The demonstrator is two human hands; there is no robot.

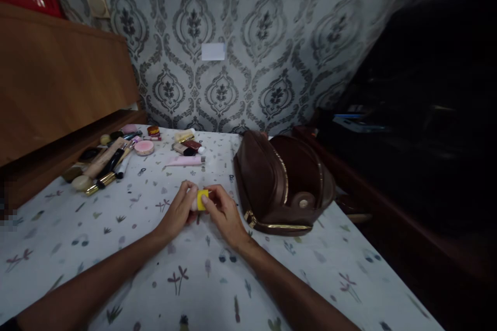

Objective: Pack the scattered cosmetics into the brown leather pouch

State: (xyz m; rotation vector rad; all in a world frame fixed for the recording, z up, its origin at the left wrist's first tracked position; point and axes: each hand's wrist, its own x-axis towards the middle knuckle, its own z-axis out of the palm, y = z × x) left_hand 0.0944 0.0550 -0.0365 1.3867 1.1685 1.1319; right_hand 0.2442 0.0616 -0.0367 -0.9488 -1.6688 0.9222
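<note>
A small white-and-yellow container [202,200] is held between both hands over the patterned cloth; its exact kind does not show. My left hand [182,201] is closed around the white end. On the yellow end, the fingers and thumb of my right hand [225,213] are pinched. Just beyond the hands lies a pink tube [185,161]. To the right of my right hand stands a brown cosmetic bag [264,186] with gold zippers, its top unzipped and its inside dark.
Makeup brushes and tubes [111,160] lie in a pile at the left, beside a round pink compact [144,148]. Several small bottles [189,146] sit farther back. A wooden cabinet [66,72] borders the left side, and a patterned wall [240,36] rises behind.
</note>
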